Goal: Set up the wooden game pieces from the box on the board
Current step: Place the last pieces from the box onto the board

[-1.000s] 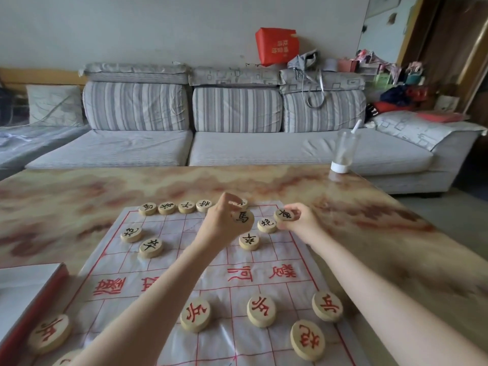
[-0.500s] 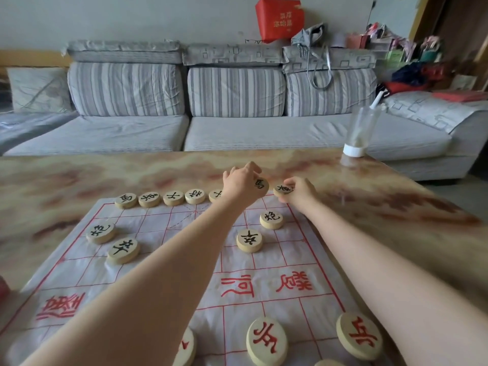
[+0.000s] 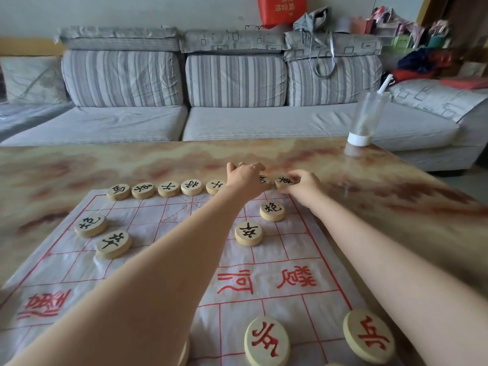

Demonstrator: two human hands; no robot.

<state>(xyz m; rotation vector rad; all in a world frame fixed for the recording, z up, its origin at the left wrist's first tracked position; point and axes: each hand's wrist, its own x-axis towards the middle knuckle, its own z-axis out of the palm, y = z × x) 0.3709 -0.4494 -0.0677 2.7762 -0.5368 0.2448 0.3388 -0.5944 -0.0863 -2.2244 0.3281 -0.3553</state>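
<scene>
Head view: a marbled table [image 3: 369,196] before a striped grey sofa [image 3: 237,107] carries the board [image 3: 158,260]. At its far edge, right hand [image 3: 303,186] pinches a corner piece [image 3: 284,180]; left hand [image 3: 244,174], curled, covers another piece [image 3: 264,180].

Grey striped sofa [image 3: 235,83] w/ cushions behind a marbled table [image 3: 396,196], plain wall [image 3: 132,11], cluttered shelf [image 3: 396,30] far right.
</scene>
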